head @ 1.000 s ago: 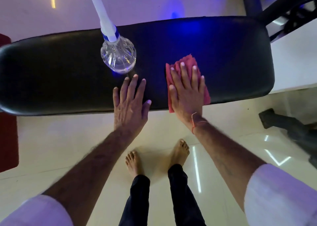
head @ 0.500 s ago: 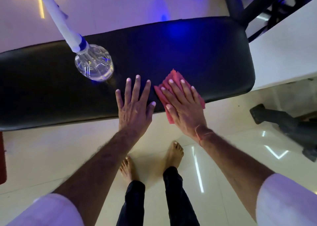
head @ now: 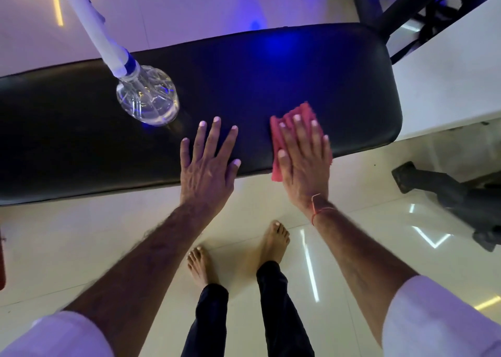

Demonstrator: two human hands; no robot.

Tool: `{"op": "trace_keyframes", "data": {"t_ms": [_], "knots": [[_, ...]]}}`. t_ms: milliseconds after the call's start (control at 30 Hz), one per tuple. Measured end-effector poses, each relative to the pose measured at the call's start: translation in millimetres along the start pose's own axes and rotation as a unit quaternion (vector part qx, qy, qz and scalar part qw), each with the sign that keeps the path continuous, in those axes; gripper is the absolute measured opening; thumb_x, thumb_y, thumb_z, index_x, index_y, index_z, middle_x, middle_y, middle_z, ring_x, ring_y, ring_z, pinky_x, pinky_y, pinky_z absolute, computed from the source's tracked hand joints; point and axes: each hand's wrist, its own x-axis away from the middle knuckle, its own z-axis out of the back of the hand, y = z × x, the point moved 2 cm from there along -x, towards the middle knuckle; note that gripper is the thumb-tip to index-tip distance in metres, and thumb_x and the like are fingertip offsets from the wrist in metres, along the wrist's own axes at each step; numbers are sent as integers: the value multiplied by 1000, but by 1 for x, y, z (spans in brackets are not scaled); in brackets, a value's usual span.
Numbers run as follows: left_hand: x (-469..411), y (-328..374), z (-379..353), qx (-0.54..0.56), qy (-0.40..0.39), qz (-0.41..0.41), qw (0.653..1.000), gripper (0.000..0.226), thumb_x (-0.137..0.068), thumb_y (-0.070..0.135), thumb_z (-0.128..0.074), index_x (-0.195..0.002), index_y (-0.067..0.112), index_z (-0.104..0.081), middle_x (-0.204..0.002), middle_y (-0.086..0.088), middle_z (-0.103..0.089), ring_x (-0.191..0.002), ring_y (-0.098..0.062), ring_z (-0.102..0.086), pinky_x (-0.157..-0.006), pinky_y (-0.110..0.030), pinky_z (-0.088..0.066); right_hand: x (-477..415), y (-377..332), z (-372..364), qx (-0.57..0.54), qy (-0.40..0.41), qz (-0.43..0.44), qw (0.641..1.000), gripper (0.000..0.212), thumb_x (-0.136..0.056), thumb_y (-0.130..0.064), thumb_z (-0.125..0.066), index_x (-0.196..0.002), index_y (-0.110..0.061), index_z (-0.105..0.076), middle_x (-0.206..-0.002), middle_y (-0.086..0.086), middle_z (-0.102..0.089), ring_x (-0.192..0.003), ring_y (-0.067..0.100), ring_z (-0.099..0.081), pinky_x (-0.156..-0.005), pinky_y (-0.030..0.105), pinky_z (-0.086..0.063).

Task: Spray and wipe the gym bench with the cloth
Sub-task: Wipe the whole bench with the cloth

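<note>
A black padded gym bench (head: 271, 66) runs across the view from left to right. My right hand (head: 303, 156) lies flat on a red cloth (head: 303, 111), pressing it onto the bench near its front edge, toward the right end. My left hand (head: 208, 164) rests flat on the bench with its fingers spread, just left of the cloth and holding nothing. A clear spray bottle (head: 147, 96) with a white and blue head stands upright on the bench, left of my left hand.
The bench's black metal frame (head: 401, 4) rises at the top right beside a white surface (head: 455, 66). A dark equipment foot (head: 444, 191) lies on the glossy tiled floor at the right. My bare feet (head: 273, 243) stand below the bench edge.
My right hand has slid the red cloth to the right along the bench, away from my left hand, which stays flat in place. The bottle has not moved on the bench.
</note>
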Motion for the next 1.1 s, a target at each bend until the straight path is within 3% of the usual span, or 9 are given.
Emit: {"op": "trace_keyframes", "data": {"t_ms": [100,267,400,500,567,733,900,1033,1100], "knots": [[0,3,-3,1,4,6,1000,64,-106,40,-44,-166,28,-22,-176,-6,-8,-162,-31,-3,-127,-60,-7,6,-33,-4,-16,32,-97,995,59,-110,-45,-24,-166,-29,-23,-175,3,-17,-162,32,-9,-130,57,-7],[-5,18,-8,-11,-9,-20,1000,67,-107,42,-43,-166,26,-17,-176,-7,-4,-162,-30,0,-128,-60,-5,9,-7,-1,20,-18,62,998,60,-111,-48,-14,-167,-29,-16,-176,2,-9,-163,29,-4,-130,56,-10],[-7,23,-12,-23,-10,-33,999,65,-109,43,-39,-167,26,-16,-176,-7,-2,-162,-30,1,-127,-60,-3,1,-8,0,-14,44,-129,991,59,-110,-45,-23,-166,-27,-23,-175,4,-17,-162,33,-9,-129,59,-10],[-4,21,-12,-20,-7,-34,999,64,-109,43,-40,-166,26,-17,-176,-7,-3,-162,-30,1,-127,-60,-2,19,-33,-7,-9,9,0,1000,60,-111,-49,-15,-167,-28,-21,-176,4,-14,-163,32,-6,-129,59,-9],[-5,22,-11,-19,-7,-34,999,63,-109,44,-40,-166,27,-18,-176,-6,-3,-162,-30,1,-127,-60,-2,19,0,-4,4,-8,66,998,59,-112,-48,-14,-167,-29,-19,-176,2,-13,-163,29,-4,-129,58,-12],[-6,21,-12,-24,-3,-37,999,63,-109,44,-39,-166,28,-17,-176,-6,-3,-162,-30,0,-127,-58,-2,6,-5,-1,-26,46,-146,988,59,-109,-44,-22,-166,-27,-24,-175,4,-16,-162,34,-6,-129,60,-8],[-4,13,-4,-19,0,-54,998,63,-107,39,-45,-165,28,-22,-175,-6,-9,-162,-29,-6,-127,-58,-10,15,-25,-6,5,-20,50,999,62,-109,-51,-11,-167,-29,-18,-176,2,-10,-163,30,-3,-130,55,-4],[6,-7,4,-17,12,-56,998,63,-105,37,-50,-163,27,-30,-174,-7,-16,-161,-30,-13,-126,-59,-14,-2,-30,-2,-34,33,-150,987,61,-109,-49,-14,-166,-30,-23,-175,2,-17,-162,33,-7,-129,60,-7],[16,-24,9,-9,31,-41,999,63,-103,36,-56,-161,26,-35,-172,-9,-22,-159,-32,-19,-125,-60,-17,4,-74,-8,-34,30,-117,992,59,-110,-47,-18,-166,-29,-25,-175,4,-18,-162,36,-9,-128,62,-8]]}}
